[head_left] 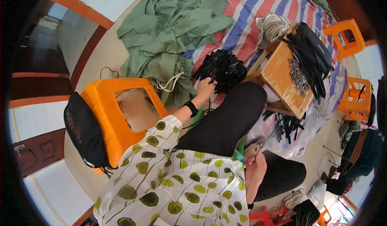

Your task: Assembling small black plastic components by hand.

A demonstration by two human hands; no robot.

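Black strips [225, 68] touch the outstretched left grip [206, 87], its hold unclear; the curled right grip [255, 166] pinches something pale [258, 147].

Slim black strips [226, 68], many, heaped in a tangle on striped sheeting [240, 21]. Pale piece [258, 147] pinched aloft, too small to identify.

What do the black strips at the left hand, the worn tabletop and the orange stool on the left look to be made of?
Black strips: probably webbing or soft plastic; dull, loosely heaped, any weave too fine to see.
Worn tabletop: apparently wood, its orange-brown finish rubbed to paler patches.
Orange stool: likely moulded plastic; smooth, faintly shiny, with rounded corners and evenly coloured throughout.
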